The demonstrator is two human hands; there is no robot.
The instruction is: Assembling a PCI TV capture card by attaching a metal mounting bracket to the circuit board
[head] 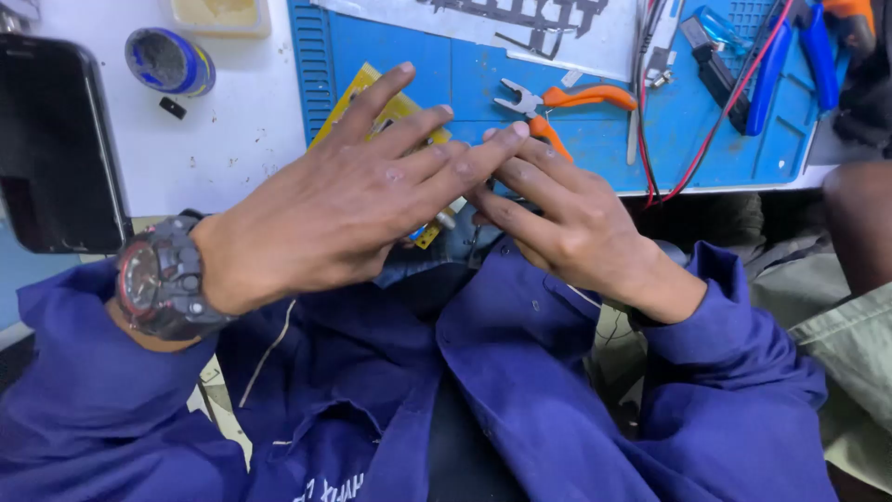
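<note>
Blue work mat [595, 93] is seen at the tabletop's near edge. A yellow circuit board [395, 112] is held beneath the left hand [344, 209], fingers spread; the right hand [567, 223] is pinched at its edge.

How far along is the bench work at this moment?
Done: cannot tell; no finished joint shows. In hand: left hand spread over the yellow circuit board, fingertips meeting the right hand at the bench edge; what they pinch is hidden. Left: orange-handled pliers and red and black leads lie untouched on the blue mat.
</note>
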